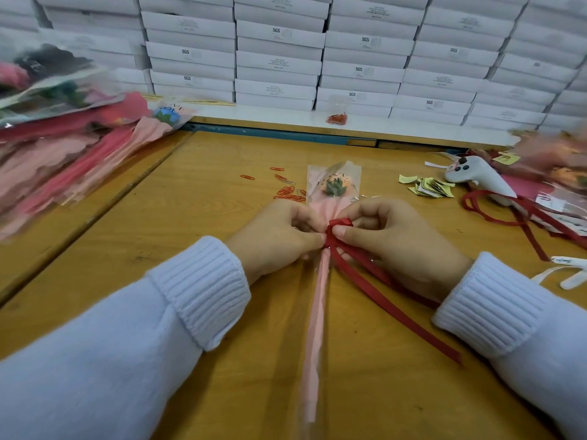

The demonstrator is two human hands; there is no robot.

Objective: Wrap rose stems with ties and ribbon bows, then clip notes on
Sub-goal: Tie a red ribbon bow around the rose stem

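Rose [333, 185] in its clear sleeve lies mid-counter [222, 201], bloom toward 12 o'clock, with the pink-wrapped stem [318, 312] running down to 6 o'clock. Your left hand [276, 236] and right hand [394, 242] meet at the neck of the stem. Both have curled fingers and pinch the dark red ribbon bow [340, 225], whose tails trail toward 4 o'clock. The loops look formed, so I judge you are snugging or shaping the knot. Your fingers hide whether a tie sits underneath. This rose carries no note yet. The yellow notes [428, 187] wait at 2 o'clock, and the red paper clips [287, 192] lie just beyond your left hand at 11 o'clock. The pile of sleeved roses [63, 160] at 9 o'clock suggests plenty remain.
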